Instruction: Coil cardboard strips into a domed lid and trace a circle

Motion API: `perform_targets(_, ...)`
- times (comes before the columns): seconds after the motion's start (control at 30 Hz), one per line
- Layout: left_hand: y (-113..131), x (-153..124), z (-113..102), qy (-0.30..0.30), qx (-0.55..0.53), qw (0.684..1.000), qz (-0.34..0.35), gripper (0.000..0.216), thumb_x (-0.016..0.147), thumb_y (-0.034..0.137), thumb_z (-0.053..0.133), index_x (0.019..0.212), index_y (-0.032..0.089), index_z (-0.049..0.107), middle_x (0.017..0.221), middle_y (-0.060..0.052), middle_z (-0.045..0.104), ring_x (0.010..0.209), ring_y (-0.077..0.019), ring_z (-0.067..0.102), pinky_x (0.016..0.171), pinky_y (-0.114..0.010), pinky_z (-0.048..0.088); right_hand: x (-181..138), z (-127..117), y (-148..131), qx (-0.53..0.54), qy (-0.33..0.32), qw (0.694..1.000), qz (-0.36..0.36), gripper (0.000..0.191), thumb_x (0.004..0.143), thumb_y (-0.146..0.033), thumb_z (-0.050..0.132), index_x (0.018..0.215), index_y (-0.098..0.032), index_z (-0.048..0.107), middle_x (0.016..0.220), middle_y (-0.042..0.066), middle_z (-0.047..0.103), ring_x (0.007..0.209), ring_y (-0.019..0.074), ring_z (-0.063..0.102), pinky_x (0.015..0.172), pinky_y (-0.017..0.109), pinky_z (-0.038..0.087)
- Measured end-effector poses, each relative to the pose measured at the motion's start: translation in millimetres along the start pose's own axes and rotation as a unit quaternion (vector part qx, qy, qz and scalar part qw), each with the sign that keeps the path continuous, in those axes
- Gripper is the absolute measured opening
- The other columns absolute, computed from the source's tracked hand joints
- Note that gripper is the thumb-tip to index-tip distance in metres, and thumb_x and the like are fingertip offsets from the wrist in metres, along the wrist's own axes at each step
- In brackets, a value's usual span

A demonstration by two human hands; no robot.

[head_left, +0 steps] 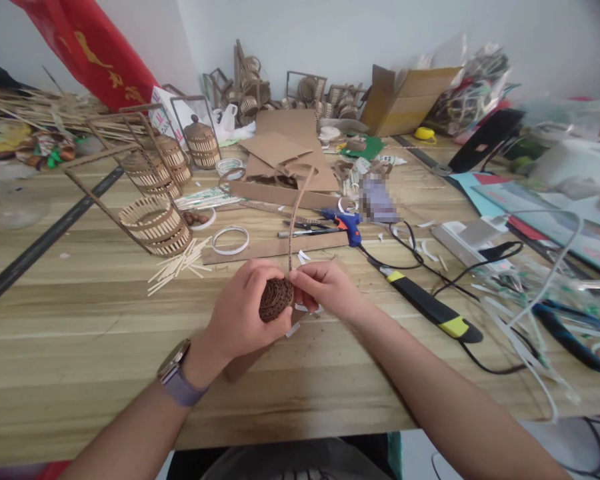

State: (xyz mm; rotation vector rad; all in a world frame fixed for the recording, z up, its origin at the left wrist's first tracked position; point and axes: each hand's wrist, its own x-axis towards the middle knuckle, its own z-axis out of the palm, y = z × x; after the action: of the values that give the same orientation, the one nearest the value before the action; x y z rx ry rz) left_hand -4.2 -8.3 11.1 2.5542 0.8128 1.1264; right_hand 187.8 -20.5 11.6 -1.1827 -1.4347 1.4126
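Note:
My left hand (pixel 247 308) is wrapped around a coil of brown corrugated cardboard strip (pixel 276 299), whose ridged face points up toward me. The loose end of the cardboard strip (pixel 295 220) rises from the coil's right side and curves away over the table. Close against that side, my right hand (pixel 323 287) pinches the strip between thumb and fingers where it meets the coil. Beneath both hands lies a flat piece of brown cardboard (pixel 250 360), partly hidden. White paper scraps lie by my right fingers.
A blue glue gun (pixel 350 225) lies beyond my hands, its black cable running right. To the right are a black-and-yellow utility knife (pixel 433 305) and a power strip (pixel 463 243). Small slatted baskets (pixel 155 223) stand at left, near thin sticks (pixel 177 267) and a white tape ring (pixel 230 240).

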Motion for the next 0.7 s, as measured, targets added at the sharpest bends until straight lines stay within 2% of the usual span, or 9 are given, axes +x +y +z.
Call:
perform_targets(0.17,-0.3,0.4,-0.3,-0.019,0.016,0.999,0.027,0.034,0.076,0.023,0.063,0.105,0.024,0.045,0.104,-0.009,0.061,0.099,-0.0285,0.062,0.084,-0.043,0.054,-1.2,0.9,-1.5,-0.016,-0.014,1.000,0.006,0.050,0.082,-0.060,0.066,0.054,-0.019,0.055,0.046,-0.005,0.054,0.035,0.0053,0.042,0.035,0.018,0.029)
perform_targets(0.33,-0.5,-0.7,-2.6,-0.044,0.022,0.997,0.055,0.033,0.073,0.024,0.064,0.101,0.024,0.045,0.105,-0.011,0.061,0.096,-0.0292,0.063,0.080,-0.043,0.055,-1.3,-0.6,-1.2,0.016,-0.039,0.998,0.039,0.045,0.079,-0.055,0.070,0.057,-0.017,0.058,0.047,-0.005,0.056,0.033,0.0035,0.040,0.032,0.018,0.025)
perform_targets(0.53,-2.0,-1.5,-6.0,-0.063,0.026,0.993,0.093,0.038,0.074,0.026,0.067,0.106,0.023,0.046,0.124,-0.016,0.056,0.111,-0.0326,0.062,0.085,-0.044,0.056,-0.7,-2.1,1.2,0.097,-0.083,0.988,0.086,0.042,0.073,-0.051,0.078,0.058,-0.016,0.060,0.047,-0.006,0.057,0.032,0.0039,0.043,0.030,0.017,0.026)
perform_targets(0.7,-5.8,-0.7,-3.9,-0.022,0.053,0.994,0.091,0.040,0.079,0.029,0.069,0.112,0.022,0.047,0.128,-0.017,0.056,0.116,-0.0338,0.062,0.093,-0.048,0.056,0.6,1.4,3.7,0.123,-0.042,0.988,0.086,0.040,0.070,-0.050,0.080,0.060,-0.017,0.060,0.047,-0.007,0.057,0.031,0.0044,0.044,0.031,0.017,0.028)
